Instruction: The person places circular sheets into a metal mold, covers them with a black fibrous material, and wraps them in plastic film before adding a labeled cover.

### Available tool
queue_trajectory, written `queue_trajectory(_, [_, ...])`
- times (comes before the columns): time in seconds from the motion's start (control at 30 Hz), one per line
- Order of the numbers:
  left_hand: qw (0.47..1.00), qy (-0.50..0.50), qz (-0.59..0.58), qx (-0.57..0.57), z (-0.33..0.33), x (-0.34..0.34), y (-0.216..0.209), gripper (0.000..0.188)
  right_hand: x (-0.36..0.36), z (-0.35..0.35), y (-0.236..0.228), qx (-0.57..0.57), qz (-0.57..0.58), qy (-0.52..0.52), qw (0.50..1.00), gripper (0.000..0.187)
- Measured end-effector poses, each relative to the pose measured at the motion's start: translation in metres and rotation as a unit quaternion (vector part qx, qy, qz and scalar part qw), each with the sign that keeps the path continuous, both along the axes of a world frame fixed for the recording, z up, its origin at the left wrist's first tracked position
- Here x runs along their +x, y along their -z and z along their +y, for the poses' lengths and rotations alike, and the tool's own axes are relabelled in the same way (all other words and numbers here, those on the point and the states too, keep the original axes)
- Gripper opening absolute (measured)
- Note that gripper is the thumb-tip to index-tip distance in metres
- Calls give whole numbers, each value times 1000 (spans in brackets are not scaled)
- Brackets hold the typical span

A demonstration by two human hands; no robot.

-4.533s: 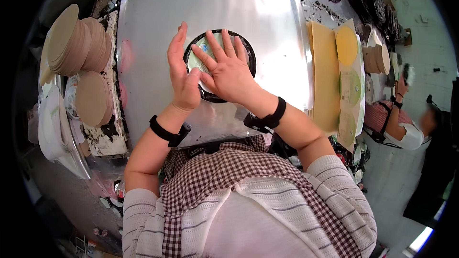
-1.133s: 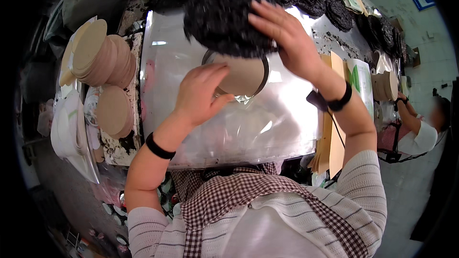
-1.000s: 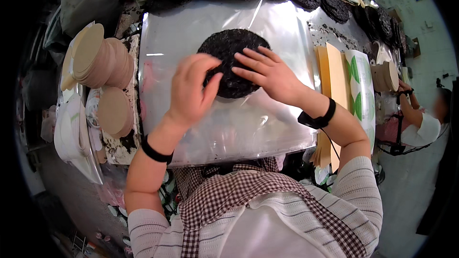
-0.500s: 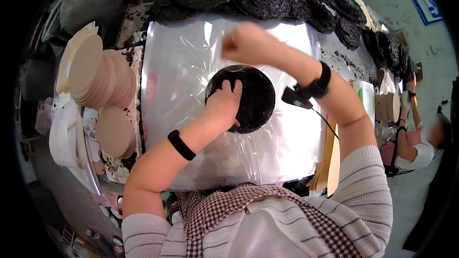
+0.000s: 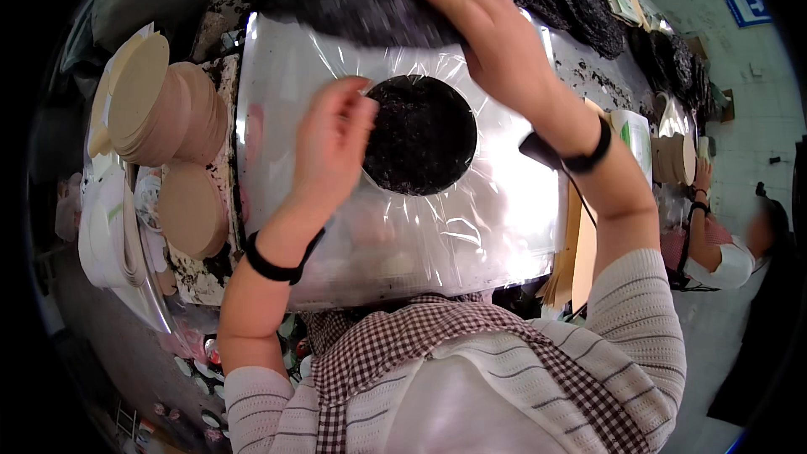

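A thick dark disc of dried seaweed (image 5: 357, 0) hangs over the far side of the table, smeared by motion. My right hand (image 5: 508, 46) grips its right edge, fingers on top and the thumb hidden below. On the clear plastic film (image 5: 445, 240) lies a round mould (image 5: 476, 136) with a dark wall, filled with black seaweed (image 5: 420, 136). Just left of it is my left hand (image 5: 332, 143), blurred, with fingers loosely bent and apart and nothing visible in them. The film covers a shiny metal tabletop.
Round tan boards (image 5: 139, 88) stand stacked at the left, with more boards (image 5: 192, 210) nearer me. Further dried seaweed discs (image 5: 580, 13) lie along the back. A small black device (image 5: 538, 151) with a cable hangs by my right wrist. Another person (image 5: 723, 248) is at the far right.
My left hand has come out of the mould, to its left. My right hand has gone from above the mould to the back and taken hold of a seaweed disc.
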State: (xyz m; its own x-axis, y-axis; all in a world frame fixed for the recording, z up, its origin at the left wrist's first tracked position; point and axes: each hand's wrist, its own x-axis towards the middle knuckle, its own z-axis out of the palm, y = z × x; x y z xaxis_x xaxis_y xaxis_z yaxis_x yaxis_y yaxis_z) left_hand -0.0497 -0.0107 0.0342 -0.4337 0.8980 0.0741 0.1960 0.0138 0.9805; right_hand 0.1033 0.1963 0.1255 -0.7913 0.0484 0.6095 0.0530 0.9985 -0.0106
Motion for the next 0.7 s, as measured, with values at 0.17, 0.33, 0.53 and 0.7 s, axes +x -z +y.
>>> queue_trajectory(0.17, [947,107,258,162,5,16,-33,53,115,-102,79,-54,-274,71,957,60])
queue_trajectory(0.33, [802,191,535,-182,19,44,-21,61,101,-70,77,-270,-283,-5,920,52])
queue_trajectory(0.53, [851,198,468,-134,27,60,-1,59,68,-71,81,-258,-324,72,907,53])
queue_trajectory(0.7, [839,151,515,-87,32,53,60,87,45,-81,133,-125,-329,141,925,45])
